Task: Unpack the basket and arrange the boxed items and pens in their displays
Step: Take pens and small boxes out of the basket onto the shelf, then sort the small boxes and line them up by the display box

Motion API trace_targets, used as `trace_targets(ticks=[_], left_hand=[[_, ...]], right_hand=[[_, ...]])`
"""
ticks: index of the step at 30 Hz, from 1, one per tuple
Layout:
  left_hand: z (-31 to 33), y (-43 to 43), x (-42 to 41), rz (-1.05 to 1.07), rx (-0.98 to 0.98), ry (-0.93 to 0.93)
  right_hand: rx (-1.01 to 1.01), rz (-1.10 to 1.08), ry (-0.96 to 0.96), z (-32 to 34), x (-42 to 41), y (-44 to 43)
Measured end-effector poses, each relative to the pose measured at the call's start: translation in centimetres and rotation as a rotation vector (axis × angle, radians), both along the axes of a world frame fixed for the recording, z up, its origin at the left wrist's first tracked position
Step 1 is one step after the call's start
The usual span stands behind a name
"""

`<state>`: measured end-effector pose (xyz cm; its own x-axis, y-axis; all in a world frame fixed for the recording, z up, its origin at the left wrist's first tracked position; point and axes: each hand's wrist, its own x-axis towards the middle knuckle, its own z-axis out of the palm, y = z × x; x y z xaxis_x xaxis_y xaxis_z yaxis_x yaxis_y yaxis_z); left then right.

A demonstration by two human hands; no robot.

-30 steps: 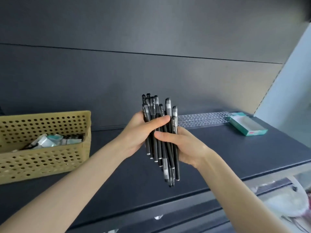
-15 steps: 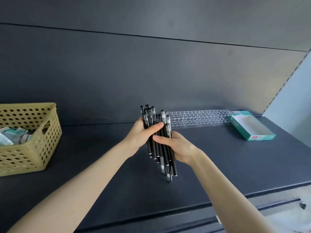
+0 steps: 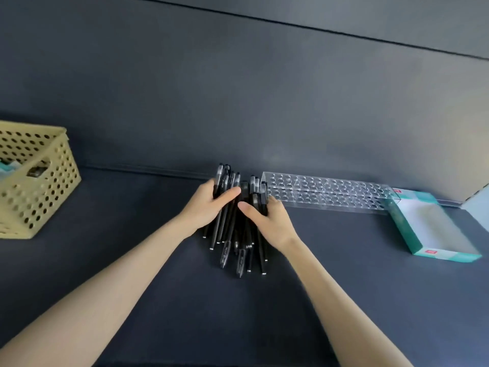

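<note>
Our left hand [image 3: 209, 206] and right hand [image 3: 270, 223] both grip the bundle of pens [image 3: 230, 235]. We think the uneven ones can slip out and roll over the shelf [image 3: 357, 287].

Head-worn camera looks forward and down, close over the dark shelf [image 3: 397, 287].

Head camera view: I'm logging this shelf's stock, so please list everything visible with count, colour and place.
pens: one bundle, exact count hidden, black, mid-shelf between both hands
pen rack: one, clear with rows of holes, back of shelf, right of the pens
box: one, teal and white, open, right end beside the rack
basket: one, yellow perforated, left end
packets: count hidden, teal-white, inside the basket
shelf: one, dark
back panel: dark, behind the shelf
left hand: grips the pens
right hand: grips the pens
</note>
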<state>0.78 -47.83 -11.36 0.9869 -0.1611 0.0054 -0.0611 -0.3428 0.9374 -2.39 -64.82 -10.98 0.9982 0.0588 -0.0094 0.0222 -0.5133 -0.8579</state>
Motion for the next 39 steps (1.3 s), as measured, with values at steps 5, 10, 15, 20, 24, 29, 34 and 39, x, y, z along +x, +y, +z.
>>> trace_targets(ticks=[5, 10, 15, 20, 24, 29, 34, 39], left_hand=[[0.3, -0.9, -1.9, 0.152, 0.248, -0.062], [0.4, -0.4, -3.5, 0.194, 0.403, -0.094], [-0.4, -0.3, -5.6, 0.083, 0.619, -0.194], [-1.9, 0.1, -6.1, -0.031, 0.837, -0.151], [-1.8, 0.5, -5.4, -0.019, 0.978, -0.157], [-1.2, 0.9, -5.1, -0.072, 0.883, -0.094], [0.4, 1.6, -6.1, 0.075, 0.629, -0.220], [3.4, 4.0, -7.9, 0.232, 0.500, -0.411]], right_hand=[[-0.226, -0.067, -0.173, -1.2, -0.4, 0.2], [-0.179, -0.151, -0.181, -1.2, -0.4, 0.4], [-0.308, -0.090, -0.271, -0.9, -2.6, -0.6], [-0.527, 0.045, -0.217, -1.8, -3.5, -0.7], [-0.604, 0.001, -0.193, -2.2, -3.2, 0.6], [-0.624, -0.062, -0.158, -2.2, -3.0, 1.6], [-0.388, -0.086, -0.230, -0.3, -3.2, 0.9], [-0.380, -0.032, -0.346, 2.9, -3.2, 1.8]])
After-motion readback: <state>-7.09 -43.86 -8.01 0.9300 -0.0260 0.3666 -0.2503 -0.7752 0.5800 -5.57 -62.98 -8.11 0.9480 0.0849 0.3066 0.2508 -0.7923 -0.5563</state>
